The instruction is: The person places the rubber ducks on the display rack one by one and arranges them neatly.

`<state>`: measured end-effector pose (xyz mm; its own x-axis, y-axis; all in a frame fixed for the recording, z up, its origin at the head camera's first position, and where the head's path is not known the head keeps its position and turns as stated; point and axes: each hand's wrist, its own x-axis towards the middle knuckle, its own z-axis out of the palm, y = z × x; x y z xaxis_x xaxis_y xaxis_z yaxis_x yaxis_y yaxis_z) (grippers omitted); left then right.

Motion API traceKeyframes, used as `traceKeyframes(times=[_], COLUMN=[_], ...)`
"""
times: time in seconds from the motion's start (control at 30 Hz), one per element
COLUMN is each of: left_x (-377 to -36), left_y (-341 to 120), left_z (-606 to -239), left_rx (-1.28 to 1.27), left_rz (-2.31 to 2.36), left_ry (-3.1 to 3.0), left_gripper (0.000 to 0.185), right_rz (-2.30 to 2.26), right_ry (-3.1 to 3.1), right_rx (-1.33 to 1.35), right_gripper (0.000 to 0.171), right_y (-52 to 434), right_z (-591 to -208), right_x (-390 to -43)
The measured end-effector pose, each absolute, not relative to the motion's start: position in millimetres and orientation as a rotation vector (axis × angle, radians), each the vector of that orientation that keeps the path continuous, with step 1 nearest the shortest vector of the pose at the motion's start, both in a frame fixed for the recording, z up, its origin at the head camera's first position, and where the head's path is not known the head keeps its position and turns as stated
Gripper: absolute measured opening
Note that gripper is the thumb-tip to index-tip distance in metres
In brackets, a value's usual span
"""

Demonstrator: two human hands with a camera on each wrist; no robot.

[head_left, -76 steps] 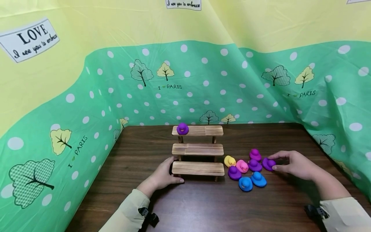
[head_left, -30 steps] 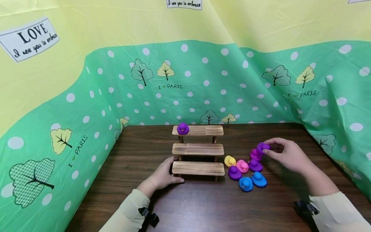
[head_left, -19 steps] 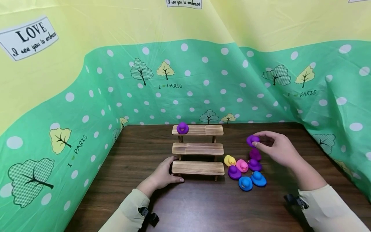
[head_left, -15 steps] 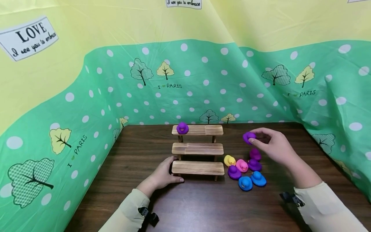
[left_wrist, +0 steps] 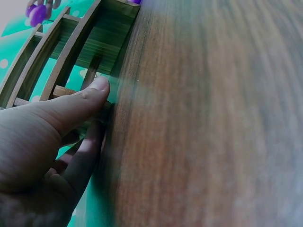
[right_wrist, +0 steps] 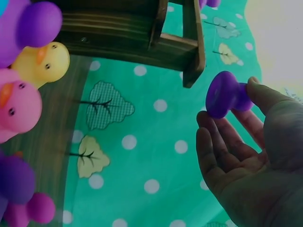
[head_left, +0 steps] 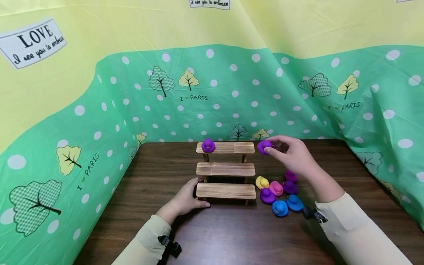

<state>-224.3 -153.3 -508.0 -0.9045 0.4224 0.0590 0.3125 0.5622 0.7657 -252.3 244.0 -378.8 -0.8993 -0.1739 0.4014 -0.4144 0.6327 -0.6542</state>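
Curtained-off work nook, room type unclear: bench (head_left: 228, 232), dark wood-grain; cloth (head_left: 222, 73), yellow and green, tree-printed, hung behind bench and along both its sides.

Left hand (head_left: 183, 198): most fingers hidden behind three-tier wooden stand (head_left: 226, 190). Purple duck (head_left: 264, 147) in right hand (head_left: 293, 152): beak can't be made out. Pink duck (right_wrist: 19, 106) cut by right wrist view's left edge. Tabletop (left_wrist: 203, 132) blurry, left wrist view. Left sleeve (head_left: 142, 239) cut at bottom, head view.

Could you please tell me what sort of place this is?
Probably a staged tabletop set: printed cloth hangs behind the table, where toy ducks sit beside a small rack.
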Motion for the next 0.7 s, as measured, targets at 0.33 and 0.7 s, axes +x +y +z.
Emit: traceKeyframes(times=[0.33, 0.7], left_x=[-225, -225], left_y=[-154, -153], left_z=[-508, -507], left_rx=[0.638, 0.651], left_rz=[1.272, 1.255], left_ry=[2.659, 2.674], left_gripper=[0.081, 0.081], right_rz=[1.22, 1.264], right_ry=[-2.519, -2.553], right_rx=[0.521, 0.583], right_gripper=[0.029, 0.029], right_y=[217, 188], right_z=[-367, -364], right_x=[-263, -271])
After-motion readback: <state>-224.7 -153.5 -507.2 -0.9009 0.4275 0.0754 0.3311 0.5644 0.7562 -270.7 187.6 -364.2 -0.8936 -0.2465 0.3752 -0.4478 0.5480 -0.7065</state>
